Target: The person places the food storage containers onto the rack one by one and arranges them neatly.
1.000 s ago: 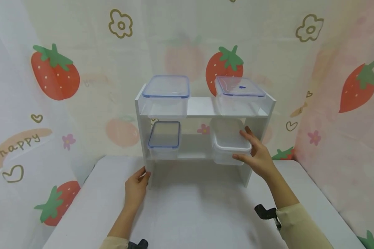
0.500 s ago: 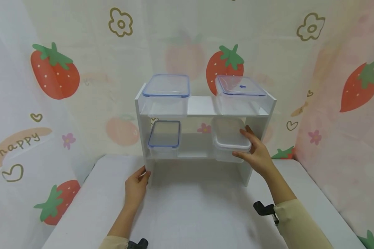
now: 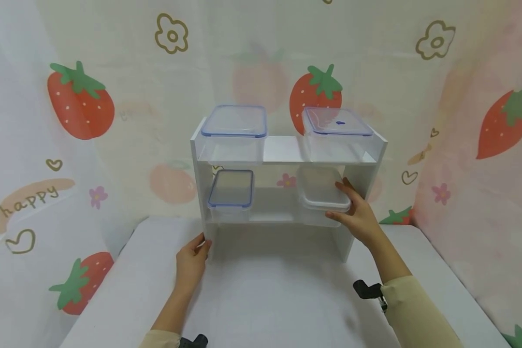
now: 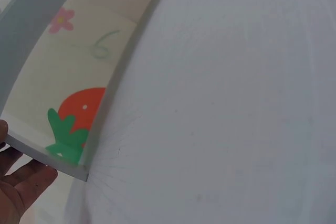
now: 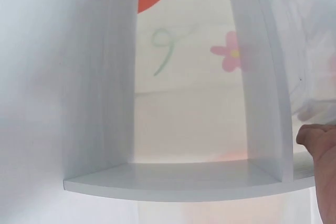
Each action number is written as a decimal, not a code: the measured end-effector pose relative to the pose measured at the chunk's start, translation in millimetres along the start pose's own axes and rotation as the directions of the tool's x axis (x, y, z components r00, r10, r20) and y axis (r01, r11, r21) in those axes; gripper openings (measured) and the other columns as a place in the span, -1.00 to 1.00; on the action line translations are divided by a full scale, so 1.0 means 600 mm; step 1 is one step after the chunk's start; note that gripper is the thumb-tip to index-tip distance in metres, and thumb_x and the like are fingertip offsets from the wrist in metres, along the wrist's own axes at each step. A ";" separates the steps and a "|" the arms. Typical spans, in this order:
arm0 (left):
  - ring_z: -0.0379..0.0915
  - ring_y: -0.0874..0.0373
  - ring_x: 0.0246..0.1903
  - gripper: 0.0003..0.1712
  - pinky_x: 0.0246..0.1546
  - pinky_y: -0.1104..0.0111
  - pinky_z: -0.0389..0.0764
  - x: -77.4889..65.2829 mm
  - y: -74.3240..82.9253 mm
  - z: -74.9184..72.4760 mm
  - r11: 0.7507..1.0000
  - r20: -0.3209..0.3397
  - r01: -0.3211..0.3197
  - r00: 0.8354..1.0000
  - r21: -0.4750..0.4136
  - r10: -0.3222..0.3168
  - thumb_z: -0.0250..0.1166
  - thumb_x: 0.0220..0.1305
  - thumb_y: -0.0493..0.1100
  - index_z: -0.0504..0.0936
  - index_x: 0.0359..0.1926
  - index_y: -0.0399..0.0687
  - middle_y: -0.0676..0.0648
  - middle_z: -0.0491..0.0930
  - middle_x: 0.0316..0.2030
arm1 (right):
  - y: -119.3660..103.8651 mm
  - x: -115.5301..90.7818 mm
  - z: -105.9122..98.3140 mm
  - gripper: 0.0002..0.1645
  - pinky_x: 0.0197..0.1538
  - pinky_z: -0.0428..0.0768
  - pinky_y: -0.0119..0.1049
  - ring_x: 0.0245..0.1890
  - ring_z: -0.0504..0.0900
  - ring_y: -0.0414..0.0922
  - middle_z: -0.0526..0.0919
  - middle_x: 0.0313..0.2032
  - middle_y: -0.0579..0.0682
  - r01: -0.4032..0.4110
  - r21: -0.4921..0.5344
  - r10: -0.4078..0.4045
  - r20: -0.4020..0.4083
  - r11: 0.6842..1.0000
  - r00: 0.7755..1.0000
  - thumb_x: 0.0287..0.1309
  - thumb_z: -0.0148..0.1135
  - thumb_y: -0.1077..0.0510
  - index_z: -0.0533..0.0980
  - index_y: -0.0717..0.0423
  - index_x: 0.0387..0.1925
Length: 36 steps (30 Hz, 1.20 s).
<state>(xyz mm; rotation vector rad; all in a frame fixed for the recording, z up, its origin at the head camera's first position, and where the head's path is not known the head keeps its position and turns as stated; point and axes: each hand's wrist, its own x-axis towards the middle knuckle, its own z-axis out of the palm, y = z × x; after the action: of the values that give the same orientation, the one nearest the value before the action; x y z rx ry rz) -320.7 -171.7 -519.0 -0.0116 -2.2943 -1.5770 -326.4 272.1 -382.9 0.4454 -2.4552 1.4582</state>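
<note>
In the head view my left hand grips the lower front edge of the white shelf unit's left side panel. The left wrist view shows the thumb on one side of that panel and fingers on the other. My right hand holds the right front corner of a clear plastic food container with a whitish lid. It sits at the right of the lower shelf, its front reaching slightly past the shelf edge. In the right wrist view the container is partly cut off, with the thumb at its front.
A blue-rimmed container stands at the left of the lower shelf. Two larger blue-rimmed containers, one left and one right, stand on the upper shelf. The unit stands on a white-covered table before a strawberry-print curtain.
My right hand has pushed the whitish-lidded container slightly back onto the lower shelf, mostly in the first half second. My left hand has kept its place on the side panel.
</note>
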 end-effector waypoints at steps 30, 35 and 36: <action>0.71 -0.10 0.01 -0.51 -0.11 0.20 0.77 0.000 -0.001 0.004 1.000 -0.013 -0.011 1.000 0.001 0.011 0.27 0.49 -0.10 0.56 0.32 -0.22 -0.24 0.65 0.18 | 0.016 0.010 -0.004 0.11 0.01 0.47 -0.73 0.42 0.30 0.17 -0.11 0.65 -0.09 -0.002 0.086 0.003 -0.012 0.996 1.000 0.19 0.48 0.22 0.05 0.01 0.62; 0.71 -0.10 0.01 -0.52 -0.11 0.21 0.77 0.001 -0.002 0.004 1.000 -0.017 -0.022 1.000 0.001 0.022 0.27 0.49 -0.11 0.56 0.32 -0.23 -0.24 0.65 0.17 | 0.014 0.010 -0.003 0.13 -0.01 0.49 -0.72 0.38 0.36 0.17 -0.06 0.64 -0.08 -0.007 0.074 0.008 -0.019 0.997 1.000 0.20 0.48 0.19 0.02 -0.04 0.63; 0.71 -0.10 0.01 -0.52 -0.12 0.22 0.78 0.001 -0.002 0.004 1.000 -0.020 -0.024 1.000 0.002 0.024 0.27 0.49 -0.11 0.56 0.32 -0.23 -0.24 0.65 0.17 | 0.013 0.010 -0.003 0.13 -0.01 0.49 -0.72 0.38 0.37 0.17 -0.05 0.63 -0.08 -0.008 0.070 0.010 -0.021 0.998 1.000 0.20 0.49 0.17 0.02 -0.05 0.63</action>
<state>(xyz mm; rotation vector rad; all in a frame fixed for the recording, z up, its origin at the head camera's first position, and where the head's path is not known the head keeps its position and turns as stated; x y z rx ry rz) -322.2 -170.0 -520.4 -0.0229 -2.2725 -1.5560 -335.0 276.6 -386.1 0.4309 -2.3988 1.5477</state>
